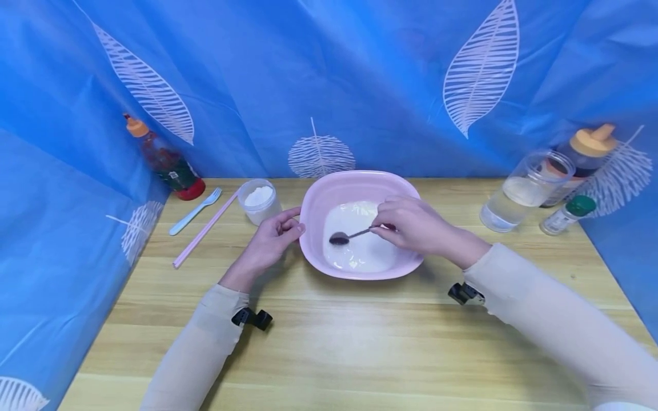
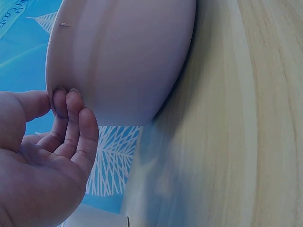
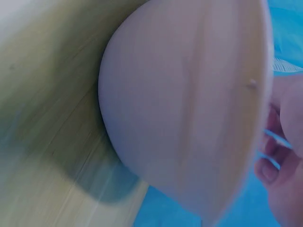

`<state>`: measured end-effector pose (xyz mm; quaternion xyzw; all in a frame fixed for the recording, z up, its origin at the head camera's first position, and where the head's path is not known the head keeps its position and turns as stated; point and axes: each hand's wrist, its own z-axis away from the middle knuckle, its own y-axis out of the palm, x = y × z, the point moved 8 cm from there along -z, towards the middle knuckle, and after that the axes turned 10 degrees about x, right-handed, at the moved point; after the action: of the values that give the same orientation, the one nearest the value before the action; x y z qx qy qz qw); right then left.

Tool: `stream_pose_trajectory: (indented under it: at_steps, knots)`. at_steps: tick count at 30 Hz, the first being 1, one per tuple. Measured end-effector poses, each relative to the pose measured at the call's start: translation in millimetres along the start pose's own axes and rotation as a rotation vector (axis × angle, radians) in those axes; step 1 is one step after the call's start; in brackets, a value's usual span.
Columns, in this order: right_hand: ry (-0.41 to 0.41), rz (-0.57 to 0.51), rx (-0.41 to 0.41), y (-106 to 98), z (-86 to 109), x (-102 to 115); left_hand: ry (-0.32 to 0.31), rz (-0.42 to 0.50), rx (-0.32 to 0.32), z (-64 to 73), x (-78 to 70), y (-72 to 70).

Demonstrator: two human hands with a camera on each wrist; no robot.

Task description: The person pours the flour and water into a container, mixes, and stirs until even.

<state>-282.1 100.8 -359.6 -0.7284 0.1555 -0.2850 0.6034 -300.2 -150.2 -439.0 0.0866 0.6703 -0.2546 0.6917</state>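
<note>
Reaching over the bowl, the right hand pinches a spoon; fingers of the left hand grip the rim.

You're facing one bowl, one spoon, one fork, one cup, one tub, one jar, two squeeze bottles.

Bowl partly outside both wrist views

The left grip is pinching, thumb opposing fingers; the right grip is pinching too; both forearms are slanting inward.
</note>
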Motion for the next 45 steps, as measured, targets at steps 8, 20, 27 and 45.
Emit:
stream_pose_trajectory:
  at_steps: [8,20,27,45]
  knots:
    - [0.181,0.123,0.006,-7,-0.9,-30,-0.002,0.005,0.004,-1.9,1.6,1.5]
    - [0.208,0.116,0.229,-39,29.5,-29,-0.016,0.014,-0.012,2.5,7.0,-4.6]
    - [0.137,-0.029,0.203,-14,13.1,-16,-0.014,0.019,0.003,2.1,5.2,-1.5]
    - [0.400,0.083,0.051,-16,25.5,-49,-0.026,0.006,0.002,-0.4,3.1,-0.8]
